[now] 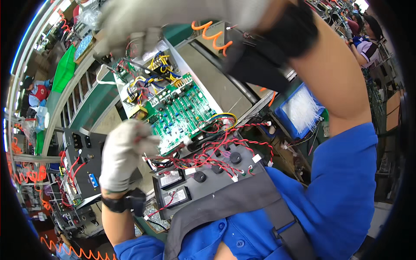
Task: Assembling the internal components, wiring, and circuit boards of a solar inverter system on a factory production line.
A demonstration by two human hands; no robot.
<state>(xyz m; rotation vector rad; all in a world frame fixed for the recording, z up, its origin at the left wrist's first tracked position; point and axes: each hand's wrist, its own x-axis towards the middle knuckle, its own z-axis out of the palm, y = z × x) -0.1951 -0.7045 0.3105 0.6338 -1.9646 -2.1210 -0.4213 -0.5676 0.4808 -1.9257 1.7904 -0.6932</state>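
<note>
My left hand [122, 151], in a white glove, is beside the left edge of a green circuit board [182, 110]. Its fingers are curled together; whatever they may hold cannot be made out. Gloved too, my right hand [173, 19] reaches across the top of the view, close to the camera and smeared, its fingers above the board's far end. The board sits in a metal chassis [201, 89] with yellow, blue and white wires [160, 63]. Nearer me lies a dark grey panel [212, 186] with round black knobs and a tangle of red-black twisted wires [216, 149].
A blue bin [299, 110] of white strips stands at the right. Another dark panel with red wires [82, 162] is at the left. An orange coiled hose [212, 37] hangs beyond the chassis. A roller conveyor [78, 93] curves at far left; other people [368, 45] work in the background.
</note>
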